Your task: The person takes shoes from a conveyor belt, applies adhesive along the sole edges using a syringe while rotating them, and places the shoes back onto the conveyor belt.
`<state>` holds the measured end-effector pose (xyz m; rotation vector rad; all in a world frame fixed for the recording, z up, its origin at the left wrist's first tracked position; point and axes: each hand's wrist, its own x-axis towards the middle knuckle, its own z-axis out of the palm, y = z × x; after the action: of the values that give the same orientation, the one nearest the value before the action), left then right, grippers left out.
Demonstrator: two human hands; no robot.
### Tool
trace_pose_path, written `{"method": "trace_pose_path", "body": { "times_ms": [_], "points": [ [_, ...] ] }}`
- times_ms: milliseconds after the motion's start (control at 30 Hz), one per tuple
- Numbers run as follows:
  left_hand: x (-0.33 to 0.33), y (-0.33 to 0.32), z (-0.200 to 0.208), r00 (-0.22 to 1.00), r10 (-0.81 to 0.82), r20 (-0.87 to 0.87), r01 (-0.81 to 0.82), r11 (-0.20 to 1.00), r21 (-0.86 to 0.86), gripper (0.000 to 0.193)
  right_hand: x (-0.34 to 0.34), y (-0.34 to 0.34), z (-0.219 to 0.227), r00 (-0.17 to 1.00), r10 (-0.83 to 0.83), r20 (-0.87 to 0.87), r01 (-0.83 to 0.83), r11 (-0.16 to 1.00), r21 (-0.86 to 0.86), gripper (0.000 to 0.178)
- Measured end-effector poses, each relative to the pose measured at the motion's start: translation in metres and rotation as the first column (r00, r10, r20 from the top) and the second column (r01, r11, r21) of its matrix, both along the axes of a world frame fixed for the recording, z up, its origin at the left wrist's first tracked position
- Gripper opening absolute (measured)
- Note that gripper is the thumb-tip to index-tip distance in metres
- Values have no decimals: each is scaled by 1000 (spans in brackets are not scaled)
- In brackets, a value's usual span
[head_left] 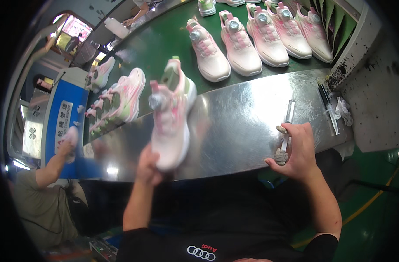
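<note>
My left hand (149, 168) grips a white-and-pink sneaker (170, 131) by its toe, holding it over the metal ledge. The shoe has a round dial on its tongue and a pale green lining, and it is slightly blurred. In my right hand (301, 148), fingers and thumb are curled round a clear syringe (290, 112) with a white plunger. Grey wrapping (280, 156) sits at the plunger end beside my thumb. The syringe's tip points away from me, over the ledge.
Several matching sneakers (241, 48) stand on the green belt (164, 41), with more shoes (125, 96) at left. A second syringe (330, 113) and crumpled tissue (343, 111) lie right on the metal ledge (234, 118). A co-worker's hand (65, 149) holds a pink piece near a blue machine (62, 118).
</note>
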<state>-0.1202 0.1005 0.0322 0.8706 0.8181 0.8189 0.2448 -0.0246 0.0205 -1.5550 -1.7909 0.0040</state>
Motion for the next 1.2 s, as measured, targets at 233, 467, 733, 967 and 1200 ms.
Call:
{"method": "trace_pose_path", "body": {
  "times_ms": [233, 467, 733, 967, 1200],
  "points": [
    [61, 176, -1, 973, -130, -188, 136, 991, 19, 39, 4, 7, -4, 998, -17, -63, 17, 1000, -1, 73],
    [105, 184, -11, 938, -126, -323, 123, 992, -28, 35, 0, 8, -7, 995, -49, -90, 45, 998, -46, 74],
    [-9, 145, 9, 909, 135, -395, -58, 978, 201, 28, -2, 7, -12, 991, -55, -126, 57, 998, 14, 74],
    [-117, 154, -16, 690, 625, -366, -373, 739, 561, 23, -1, 10, -8, 997, -23, -74, 27, 998, 51, 74],
    [-69, 195, -30, 739, 540, -403, -317, 807, 499, 38, -3, 8, -6, 997, -60, -55, 61, 998, 13, 75]
  ]
}}
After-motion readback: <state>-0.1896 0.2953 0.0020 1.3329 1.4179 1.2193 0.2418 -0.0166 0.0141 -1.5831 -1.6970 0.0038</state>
